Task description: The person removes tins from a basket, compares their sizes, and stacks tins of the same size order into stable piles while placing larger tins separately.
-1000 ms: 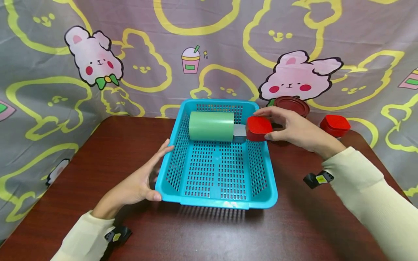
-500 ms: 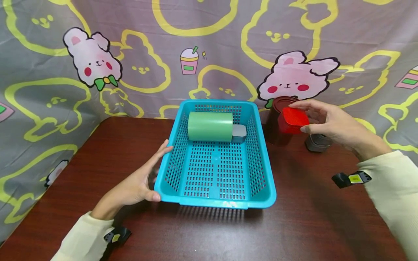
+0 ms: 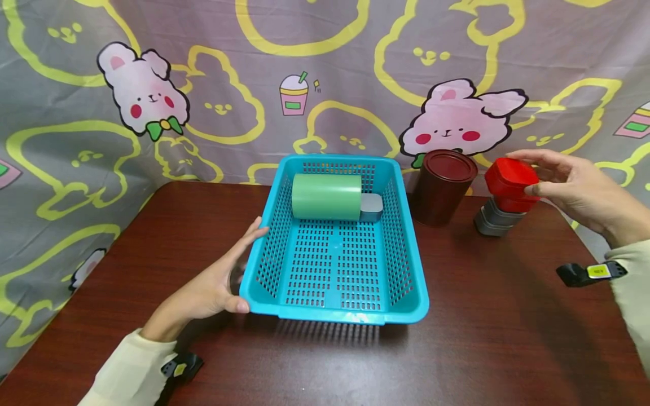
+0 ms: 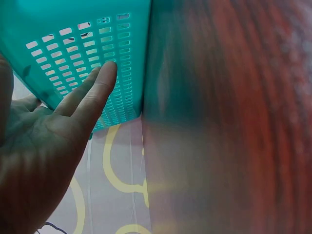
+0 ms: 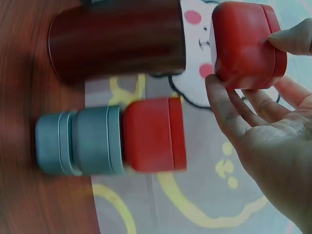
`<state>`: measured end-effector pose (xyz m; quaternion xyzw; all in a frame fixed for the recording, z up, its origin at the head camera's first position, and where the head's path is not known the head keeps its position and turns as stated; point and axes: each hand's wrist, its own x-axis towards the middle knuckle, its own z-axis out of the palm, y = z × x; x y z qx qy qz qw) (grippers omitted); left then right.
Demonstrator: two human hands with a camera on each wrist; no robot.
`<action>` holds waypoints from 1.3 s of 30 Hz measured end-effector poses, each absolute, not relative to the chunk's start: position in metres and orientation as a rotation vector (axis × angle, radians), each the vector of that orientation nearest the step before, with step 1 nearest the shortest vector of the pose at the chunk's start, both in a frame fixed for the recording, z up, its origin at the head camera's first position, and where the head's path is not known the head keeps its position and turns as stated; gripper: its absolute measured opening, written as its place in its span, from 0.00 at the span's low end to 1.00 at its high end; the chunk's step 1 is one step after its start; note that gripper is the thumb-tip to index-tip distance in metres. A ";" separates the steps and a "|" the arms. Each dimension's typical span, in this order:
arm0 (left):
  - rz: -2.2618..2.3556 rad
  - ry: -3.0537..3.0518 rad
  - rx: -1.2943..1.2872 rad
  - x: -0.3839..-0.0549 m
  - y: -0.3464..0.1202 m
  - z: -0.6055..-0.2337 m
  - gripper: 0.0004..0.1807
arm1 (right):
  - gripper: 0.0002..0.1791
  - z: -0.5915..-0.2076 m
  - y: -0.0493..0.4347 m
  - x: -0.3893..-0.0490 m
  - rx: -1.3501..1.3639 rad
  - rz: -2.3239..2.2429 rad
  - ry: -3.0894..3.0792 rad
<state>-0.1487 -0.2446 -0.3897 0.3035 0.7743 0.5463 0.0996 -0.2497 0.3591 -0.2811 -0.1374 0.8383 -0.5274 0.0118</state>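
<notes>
My right hand (image 3: 584,189) holds a small red square tin (image 5: 248,46) between thumb and fingers, just above and apart from a stack. That stack has another red tin (image 5: 153,135) on top of two grey tins (image 5: 78,141). My left hand (image 3: 215,282) rests at the left side of a blue plastic basket (image 3: 335,316). Its straight fingers (image 4: 92,100) lie along the perforated wall, and the thumb touches the near-left corner. Inside the basket, a green cylinder (image 3: 326,197) lies on its side against one grey tin (image 3: 371,207) at the far end.
A dark brown lidded canister (image 3: 440,189) stands between the basket and the stack. Dark reddish wood makes up the tabletop (image 3: 345,366). A patterned cloth (image 3: 325,67) hangs behind the table.
My right hand has carried the red tin rightward, from over the basket's right rim to above the stack. My left hand and the basket stay put.
</notes>
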 end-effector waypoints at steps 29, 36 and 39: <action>1.581 2.342 0.881 -0.149 -0.245 -0.391 0.65 | 0.30 -0.297 0.399 -0.265 -0.257 -1.417 2.834; 1.607 2.294 0.907 -0.149 -0.245 -0.390 0.66 | 0.30 -0.297 0.396 -0.265 -0.248 -1.426 2.827; 1.617 2.275 0.919 -0.149 -0.245 -0.389 0.67 | 0.30 -0.297 0.395 -0.265 -0.223 -1.413 2.829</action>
